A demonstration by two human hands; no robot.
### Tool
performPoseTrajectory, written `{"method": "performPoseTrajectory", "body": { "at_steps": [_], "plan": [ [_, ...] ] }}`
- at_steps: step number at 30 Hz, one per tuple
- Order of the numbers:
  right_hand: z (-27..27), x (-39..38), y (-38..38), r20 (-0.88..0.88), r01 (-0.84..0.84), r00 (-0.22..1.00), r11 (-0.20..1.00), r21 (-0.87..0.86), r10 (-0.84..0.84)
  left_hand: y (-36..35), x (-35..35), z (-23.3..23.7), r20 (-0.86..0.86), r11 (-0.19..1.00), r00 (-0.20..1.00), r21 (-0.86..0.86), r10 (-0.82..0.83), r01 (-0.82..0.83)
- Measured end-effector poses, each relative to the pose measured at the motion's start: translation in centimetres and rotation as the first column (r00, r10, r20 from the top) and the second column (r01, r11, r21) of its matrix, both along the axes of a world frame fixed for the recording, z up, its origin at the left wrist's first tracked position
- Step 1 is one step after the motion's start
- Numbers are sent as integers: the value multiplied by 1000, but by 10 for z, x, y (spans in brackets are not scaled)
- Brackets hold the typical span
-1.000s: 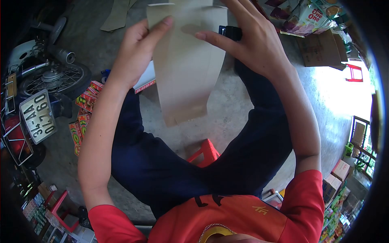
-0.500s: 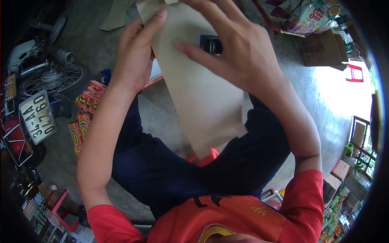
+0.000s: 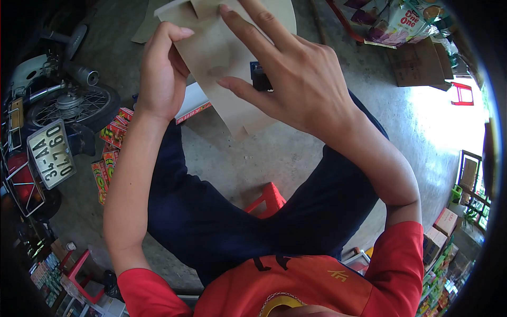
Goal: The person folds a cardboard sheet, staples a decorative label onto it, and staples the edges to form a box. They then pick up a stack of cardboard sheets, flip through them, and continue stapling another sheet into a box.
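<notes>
A thin brown cardboard sheet (image 3: pixel 211 71) tilts over my knees, with a folded flap along its far edge. My left hand (image 3: pixel 163 74) grips its left edge, the thumb on the upper face and the fingers underneath. My right hand (image 3: pixel 301 74) lies over the right part of the sheet with fingers apart, its index fingertip at the folded flap and its thumb low over the surface. A dark rectangular object with a blue edge (image 3: pixel 259 76) shows partly beside the right hand, which hides the rest. Below the sheet's left edge, a white box with red lettering (image 3: pixel 195 103) is partly covered.
Red printed cartons (image 3: pixel 109 164) lie on the floor at left, near a motorbike wheel (image 3: pixel 68 105). Part of a red stool (image 3: pixel 272 198) shows between my legs. A cardboard box (image 3: pixel 420 63) stands at the far right, and a small red stool (image 3: pixel 462 95) is beyond it.
The cardboard sheet has swung so its near end moved up and away from my lap. My left hand has shifted slightly left and down; the right hand has moved a little left and down.
</notes>
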State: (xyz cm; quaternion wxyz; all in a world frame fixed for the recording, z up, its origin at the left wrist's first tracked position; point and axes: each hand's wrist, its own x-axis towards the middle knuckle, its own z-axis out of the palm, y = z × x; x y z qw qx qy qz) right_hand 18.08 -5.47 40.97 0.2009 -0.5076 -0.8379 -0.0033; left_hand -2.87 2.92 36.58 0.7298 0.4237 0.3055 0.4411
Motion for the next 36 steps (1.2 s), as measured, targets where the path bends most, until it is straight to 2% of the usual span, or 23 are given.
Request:
{"method": "performPoseTrajectory", "body": {
  "at_steps": [3, 6, 8, 10, 14, 17, 19, 21, 23, 25, 26, 27, 29, 33, 35, 36],
  "plan": [
    [0, 2, 2, -10, -75, 997, 996, -54, 75, -4, 6, 6, -70, 999, 997, -2, 38, -39],
    [-12, 6, 7, -69, -168, 983, 986, 10, 169, -6, 14, 7, -254, 992, 960, -14, 117, -125],
    [-3, 4, 5, -35, -144, 989, 979, -144, 141, -5, 13, 4, -257, 988, 955, -1, 150, -156],
    [0, 2, 4, -26, -135, 991, 969, -206, 132, -3, 11, 2, -255, 985, 952, 28, 171, -170],
    [-2, 2, 3, -71, -166, 985, 975, -147, 157, 4, -1, -2, -252, 985, 955, 107, 159, -136],
    [-3, 4, 5, -126, -174, 980, 968, -180, 153, 2, 0, -1, -272, 983, 948, 126, 166, -136],
    [-7, 8, 8, -214, -220, 958, 966, -136, 189, 0, 4, -1, -272, 981, 946, 126, 177, -147],
    [-15, 16, 18, -309, -265, 915, 964, 23, 259, -3, 9, -2, -251, 979, 950, 127, 186, -159],
    [-19, 28, 32, -285, -171, 921, 933, 315, 265, -7, 16, 15, -251, 982, 950, 70, 185, -173],
    [-24, 33, 38, -251, -65, 948, 892, 447, 194, -8, 16, 22, -262, 986, 950, 62, 169, -158],
    [-26, 34, 40, -236, -9, 961, 872, 490, 143, -8, 14, 21, -276, 987, 949, 81, 153, -135],
    [-14, 27, 27, -267, 23, 958, 905, 424, 101, -8, 12, 19, -290, 989, 947, 99, 137, -113],
    [-6, 25, 20, -241, 19, 968, 942, 334, 65, 1, 3, -6, -306, 994, 950, 109, 64, -32],
    [3, 32, 20, -144, -25, 988, 976, 216, 57, -9, 7, -1, -409, 956, 907, 214, -99, 201],
    [1, 43, 24, -276, -71, 956, 990, 121, 102, -3, 2, -5, -408, 928, 890, 210, -203, 308],
    [2, 46, 26, -260, -89, 958, 988, 130, 120, -1, 0, -7, -408, 909, 877, 209, -253, 360]
  ]
}}
